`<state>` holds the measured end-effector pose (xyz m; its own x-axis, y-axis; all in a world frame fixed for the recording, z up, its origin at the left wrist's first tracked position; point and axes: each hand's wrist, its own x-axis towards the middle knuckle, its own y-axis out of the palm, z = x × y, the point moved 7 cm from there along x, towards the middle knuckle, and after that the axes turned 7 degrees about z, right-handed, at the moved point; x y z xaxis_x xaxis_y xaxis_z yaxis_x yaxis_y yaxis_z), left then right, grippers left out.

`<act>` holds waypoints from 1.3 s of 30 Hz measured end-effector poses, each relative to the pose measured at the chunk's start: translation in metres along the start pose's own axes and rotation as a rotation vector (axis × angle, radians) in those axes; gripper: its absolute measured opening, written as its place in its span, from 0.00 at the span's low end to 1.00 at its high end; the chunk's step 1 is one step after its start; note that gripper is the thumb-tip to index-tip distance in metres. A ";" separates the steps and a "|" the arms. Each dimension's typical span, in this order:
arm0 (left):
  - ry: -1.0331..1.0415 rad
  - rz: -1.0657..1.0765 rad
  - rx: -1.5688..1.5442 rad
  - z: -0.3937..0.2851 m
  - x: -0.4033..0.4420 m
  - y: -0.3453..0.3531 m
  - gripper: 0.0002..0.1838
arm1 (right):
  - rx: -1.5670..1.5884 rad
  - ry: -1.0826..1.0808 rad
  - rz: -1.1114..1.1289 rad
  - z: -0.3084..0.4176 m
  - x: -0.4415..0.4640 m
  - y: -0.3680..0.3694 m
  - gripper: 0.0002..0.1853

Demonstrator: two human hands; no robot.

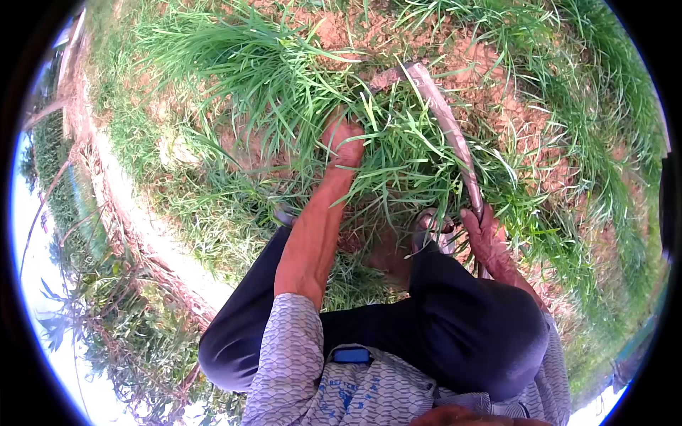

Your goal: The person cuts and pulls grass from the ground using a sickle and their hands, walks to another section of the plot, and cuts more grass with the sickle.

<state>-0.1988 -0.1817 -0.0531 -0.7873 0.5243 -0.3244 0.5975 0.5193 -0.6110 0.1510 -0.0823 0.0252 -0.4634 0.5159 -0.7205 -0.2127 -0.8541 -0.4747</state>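
Observation:
My left hand (344, 142) is down in a thick clump of long green grass (263, 71). Its fingers are closed around the blades, which partly cover them. On the right, my right hand (486, 234) is wrapped round the lower end of a hoe's wooden handle (451, 131). The handle runs up and to the left from my fist, and its angled head (387, 78) reaches down among the grass beyond my left hand. Leaves hide the working edge of that head. Loose cut-looking blades (405, 160) lie between my two hands.
Reddish bare soil (526, 121) shows between grass patches on the right. My bent knees (490, 334) and a foot (433, 224) are close below my hands. A pale dirt strip (153, 227) and leafy shrubs (135, 319) border the left side.

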 end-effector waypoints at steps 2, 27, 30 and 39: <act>0.132 0.012 0.106 0.013 0.008 0.010 0.17 | 0.016 0.011 -0.027 0.003 -0.001 0.001 0.27; 0.003 0.215 0.183 -0.031 0.007 -0.020 0.14 | 0.246 0.182 -0.183 -0.043 -0.025 -0.009 0.22; 0.007 0.162 0.188 -0.049 0.010 -0.023 0.10 | 0.255 0.188 -0.181 -0.046 -0.024 -0.007 0.22; 0.492 0.098 0.584 -0.099 0.034 0.008 0.17 | 0.280 0.233 -0.201 -0.056 -0.031 -0.007 0.22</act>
<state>-0.2059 -0.0928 0.0020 -0.4950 0.8604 -0.1213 0.3758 0.0861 -0.9227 0.2150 -0.0884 0.0221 -0.1881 0.6481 -0.7379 -0.5195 -0.7033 -0.4853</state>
